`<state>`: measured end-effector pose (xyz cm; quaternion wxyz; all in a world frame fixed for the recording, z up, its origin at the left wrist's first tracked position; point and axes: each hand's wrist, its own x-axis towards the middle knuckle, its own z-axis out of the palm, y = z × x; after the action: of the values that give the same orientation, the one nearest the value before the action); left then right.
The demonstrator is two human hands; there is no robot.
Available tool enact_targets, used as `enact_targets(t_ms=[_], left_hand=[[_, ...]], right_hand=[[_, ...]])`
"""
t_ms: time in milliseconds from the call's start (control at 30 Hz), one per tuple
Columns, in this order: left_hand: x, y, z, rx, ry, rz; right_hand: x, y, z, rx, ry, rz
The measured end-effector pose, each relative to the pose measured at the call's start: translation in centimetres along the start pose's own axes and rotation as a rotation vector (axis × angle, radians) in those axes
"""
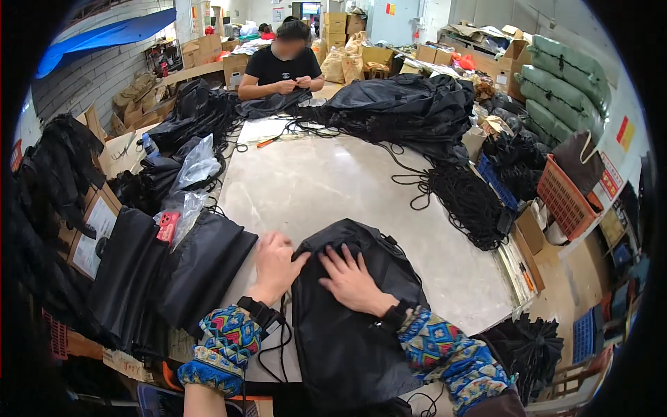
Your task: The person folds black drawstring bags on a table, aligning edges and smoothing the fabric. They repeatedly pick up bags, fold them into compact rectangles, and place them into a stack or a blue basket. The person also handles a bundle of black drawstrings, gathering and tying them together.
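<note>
Bag (347, 347) is lying at near edge of counter (299, 181). Right hand (354, 283) is resting on it, grip open, apparently steadying it. Left hand (274, 267), blurred, grip open, is touching its left side, perhaps squaring it.

On the table (278, 181), a bag (347, 347) lies at lower centre, right hand (353, 279) on top, left hand (275, 267) at its left edge. Fabric stack (201, 271), lower left; cord heap (467, 201), centre right; 1 person (267, 68) behind the table, upper centre.
</note>
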<state>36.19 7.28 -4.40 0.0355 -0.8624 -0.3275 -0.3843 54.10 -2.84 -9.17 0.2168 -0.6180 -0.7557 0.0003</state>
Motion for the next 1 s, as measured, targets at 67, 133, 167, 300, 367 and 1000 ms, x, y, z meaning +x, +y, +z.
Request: enact_targets(t_ms=[67, 133, 167, 300, 367, 1000], left_hand=[[1.4, -0.2, -2.6, -0.496, -0.499, -0.586], [1.1, -0.4, -6.0, -1.125, -0.646, -0.982], [0.2, -1.5, -8.2, -1.46, -0.605, -1.052], [-3.9, -1.5, -18.3, -1.736, -0.686, -0.927], [-7.8, -1.5, -22.2, -1.866, -0.622, -0.802], [-6.2, 0.2, 3.9, -0.06, -0.336, -0.195]], right_hand=[[0.1, -0.6, 0.8, -0.216, -0.007, -0.027], [0.2, 0.2, 0.8, -0.189, 0.023, 0.015], [0.5, 0.1, 1.1, -0.154, 0.03, 0.002], [0.8, 1.1, 1.2, -0.171, 0.025, 0.035], [1.2, 1.6, 1.4, -0.178, 0.023, 0.066], [2.7, 1.0, 2.0, 0.09, 0.127, -0.012]])
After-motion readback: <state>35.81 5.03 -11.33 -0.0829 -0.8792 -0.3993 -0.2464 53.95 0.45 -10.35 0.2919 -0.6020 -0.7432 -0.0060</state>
